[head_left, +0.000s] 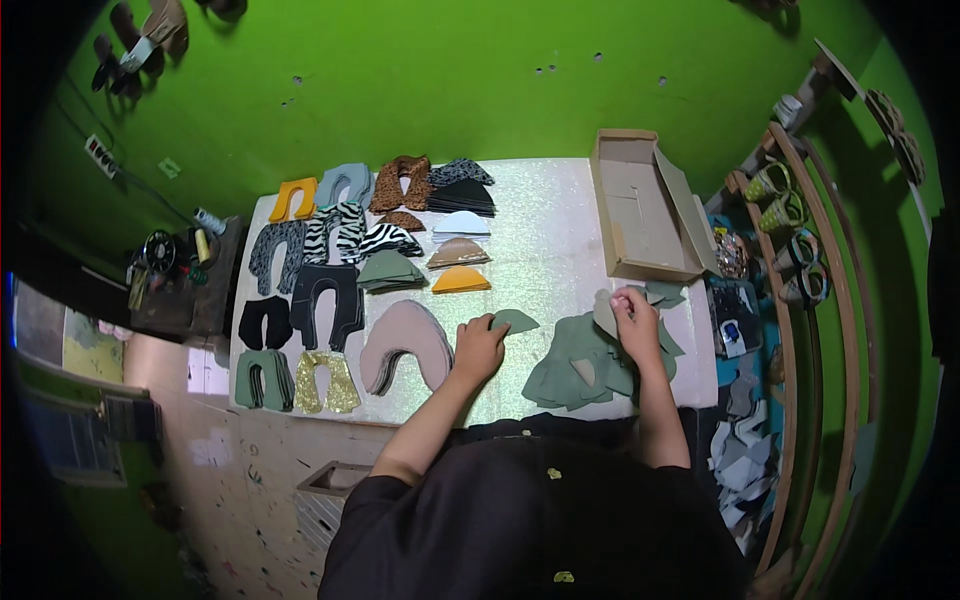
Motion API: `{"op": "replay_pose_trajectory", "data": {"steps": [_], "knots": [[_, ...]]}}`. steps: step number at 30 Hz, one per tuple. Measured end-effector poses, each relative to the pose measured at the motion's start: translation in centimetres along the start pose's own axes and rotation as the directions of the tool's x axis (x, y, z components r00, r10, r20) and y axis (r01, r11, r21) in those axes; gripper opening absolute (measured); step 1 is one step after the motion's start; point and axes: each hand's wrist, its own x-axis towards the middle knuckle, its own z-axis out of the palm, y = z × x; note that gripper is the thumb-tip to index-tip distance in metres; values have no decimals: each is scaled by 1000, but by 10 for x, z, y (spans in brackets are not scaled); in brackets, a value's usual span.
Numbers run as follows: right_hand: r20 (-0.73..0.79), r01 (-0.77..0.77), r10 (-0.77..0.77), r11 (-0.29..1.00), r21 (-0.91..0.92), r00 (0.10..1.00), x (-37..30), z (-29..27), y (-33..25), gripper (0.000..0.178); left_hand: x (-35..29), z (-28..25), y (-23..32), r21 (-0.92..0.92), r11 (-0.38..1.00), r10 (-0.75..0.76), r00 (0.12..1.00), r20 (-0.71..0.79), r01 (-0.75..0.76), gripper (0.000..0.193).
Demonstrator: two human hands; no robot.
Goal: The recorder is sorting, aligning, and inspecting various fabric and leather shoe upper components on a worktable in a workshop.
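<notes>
My left hand (pixel 480 345) has its fingers closed at the left end of a green half-moon piece (pixel 517 321), which lies flat on the table. On the right, my right hand (pixel 636 318) pinches a small piece (pixel 604 314) with its pale grey-beige side showing. Beneath that hand spreads a loose heap of green cut pieces (pixel 560 362), some overlapping. Left of my left hand rests a stack of pink U-shaped pieces (pixel 408 340). Beyond it are stacked half-moon pieces in green (pixel 390 270), yellow (pixel 461 280) and brown (pixel 460 253).
Patterned and plain U-shaped stacks, among them zebra (pixel 334 232) and gold (pixel 327 382), fill the table's left side. An open cardboard box (pixel 640 215) stands at the back right. A wooden rack (pixel 800 250) with footwear rises on the right, and scraps (pixel 740 450) lie below it.
</notes>
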Motion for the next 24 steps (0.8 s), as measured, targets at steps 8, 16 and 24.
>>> {"op": "replay_pose_trajectory", "data": {"steps": [8, 16, 24], "knots": [[330, -146, -28, 858, 492, 944, -9, 13, -29, 17, 9, 10, -10, -253, 932, -279, 959, -48, 258, 38], [114, 289, -270, 933, -213, 956, -16, 51, -32, 25, -6, -13, -9, -330, 914, -286, 951, -120, 234, 25], [542, 189, -202, 979, 81, 815, -12, 104, -46, 55, -43, -95, 7, -667, 660, -360, 925, 124, 346, 21]]}}
